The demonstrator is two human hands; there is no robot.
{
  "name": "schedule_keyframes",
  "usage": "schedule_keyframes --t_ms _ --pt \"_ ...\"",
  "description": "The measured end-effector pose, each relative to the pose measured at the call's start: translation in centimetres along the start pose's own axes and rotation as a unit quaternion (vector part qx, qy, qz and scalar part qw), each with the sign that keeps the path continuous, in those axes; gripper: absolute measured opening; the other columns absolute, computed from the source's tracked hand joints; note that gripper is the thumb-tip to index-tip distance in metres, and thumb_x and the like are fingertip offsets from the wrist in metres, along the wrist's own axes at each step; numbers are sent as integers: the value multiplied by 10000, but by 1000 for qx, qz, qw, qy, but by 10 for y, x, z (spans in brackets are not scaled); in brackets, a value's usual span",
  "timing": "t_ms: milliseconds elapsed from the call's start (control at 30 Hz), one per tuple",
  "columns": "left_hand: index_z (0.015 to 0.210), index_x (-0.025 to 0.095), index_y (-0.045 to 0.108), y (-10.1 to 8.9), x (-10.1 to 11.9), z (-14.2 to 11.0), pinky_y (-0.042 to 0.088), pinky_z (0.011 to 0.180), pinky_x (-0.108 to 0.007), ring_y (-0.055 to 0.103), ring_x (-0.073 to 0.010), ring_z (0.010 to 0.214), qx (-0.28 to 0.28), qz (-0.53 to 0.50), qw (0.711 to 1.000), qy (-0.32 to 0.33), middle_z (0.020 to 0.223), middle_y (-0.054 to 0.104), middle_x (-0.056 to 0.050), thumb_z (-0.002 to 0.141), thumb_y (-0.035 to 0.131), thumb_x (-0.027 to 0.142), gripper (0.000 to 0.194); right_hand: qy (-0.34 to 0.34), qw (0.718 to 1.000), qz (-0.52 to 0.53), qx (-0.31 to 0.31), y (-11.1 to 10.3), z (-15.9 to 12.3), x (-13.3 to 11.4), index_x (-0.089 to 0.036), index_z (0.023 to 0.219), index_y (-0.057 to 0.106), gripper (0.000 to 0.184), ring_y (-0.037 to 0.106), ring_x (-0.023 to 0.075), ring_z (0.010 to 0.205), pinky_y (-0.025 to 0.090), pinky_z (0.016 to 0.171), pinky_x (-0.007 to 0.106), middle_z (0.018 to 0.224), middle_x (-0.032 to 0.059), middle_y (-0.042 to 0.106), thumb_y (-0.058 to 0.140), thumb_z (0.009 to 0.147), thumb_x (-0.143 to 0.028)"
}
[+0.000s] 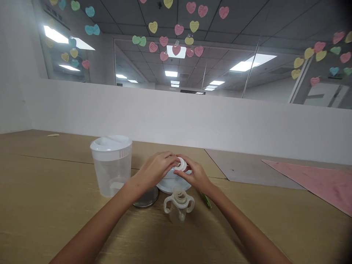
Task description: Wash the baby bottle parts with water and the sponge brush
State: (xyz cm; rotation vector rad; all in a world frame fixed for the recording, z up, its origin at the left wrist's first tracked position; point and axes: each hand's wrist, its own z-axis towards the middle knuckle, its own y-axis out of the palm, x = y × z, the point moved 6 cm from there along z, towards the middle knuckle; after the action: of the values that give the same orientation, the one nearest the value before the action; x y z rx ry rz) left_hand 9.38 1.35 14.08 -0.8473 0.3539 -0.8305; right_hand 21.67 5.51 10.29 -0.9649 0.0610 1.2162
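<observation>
Between my two hands is a white bottle collar ring (pixel 180 164), held up above a pale bowl or plate (pixel 167 186). My right hand (pixel 195 175) grips the ring's right side between thumb and fingers. The fingers of my left hand (pixel 158 167) bend over its left side; their tips reach the ring's opening. Below them a clear baby bottle (pixel 177 212) with two white side handles stands upright on the table, its mouth uncovered. Whether anything sits inside the ring is too small to tell.
A translucent bucket (pixel 111 172) with a white lid stands left of my hands. A round dark metal dish (pixel 147 198) is partly behind my left forearm. Something green and slim (pixel 206 200) lies beside my right wrist. A pink sheet (pixel 324 183) covers the table's right side.
</observation>
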Motion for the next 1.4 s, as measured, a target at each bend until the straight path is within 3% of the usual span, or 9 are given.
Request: schedule_keyframes --t_ms 133,267,400,700,1000,1200,1400 --pt "973 205 599 -4 -8 -1 428 753 -228 593 -136 870 -13 -89 995 -39 976 654 -14 880 407 245 217 34 992 116 -28 0 1 2 -206 1154 533 514 590 169 898 505 781 283 1111 54 597 680 680 -340" --pt "891 202 638 -13 -12 -1 426 723 -201 611 -130 834 -15 -168 983 -76 923 682 5 855 456 258 193 75 967 232 -70 2 -1 0 -226 1122 566 533 577 182 962 493 840 308 1118 35 595 732 619 -291" --pt "887 185 655 -15 -14 -2 443 739 -210 613 -142 848 -18 -242 967 -83 921 686 -11 837 487 277 198 86 955 270 -87 2 -2 -1 -232 1084 586 514 574 187 961 501 827 321 1117 34 590 746 597 -270" --pt "1071 221 584 -6 -8 0 420 847 -271 566 -180 987 14 -164 983 -79 1094 628 -26 805 516 366 311 36 989 143 0 -4 2 -4 -209 1004 489 454 575 154 860 476 789 305 971 35 592 722 623 -292" --pt "703 187 642 -5 -7 -1 413 659 -237 587 -144 727 54 -97 984 -136 728 663 13 679 661 247 67 13 999 -34 35 -7 -2 -10 -204 858 450 382 499 116 622 407 547 234 743 -18 532 706 583 -274" --pt "655 179 640 -7 -4 -1 383 624 -233 556 -140 696 46 -78 985 -147 672 640 17 644 686 205 53 11 998 -51 32 -5 -4 -12 -215 850 420 376 418 87 525 328 470 205 666 -51 480 683 594 -296" --pt "626 176 626 -10 -2 -1 366 654 -257 525 -134 662 56 -45 991 -115 634 633 27 661 689 234 92 19 997 -59 40 -6 -3 -14 -213 832 424 379 418 82 500 319 459 203 640 -58 473 692 578 -301"
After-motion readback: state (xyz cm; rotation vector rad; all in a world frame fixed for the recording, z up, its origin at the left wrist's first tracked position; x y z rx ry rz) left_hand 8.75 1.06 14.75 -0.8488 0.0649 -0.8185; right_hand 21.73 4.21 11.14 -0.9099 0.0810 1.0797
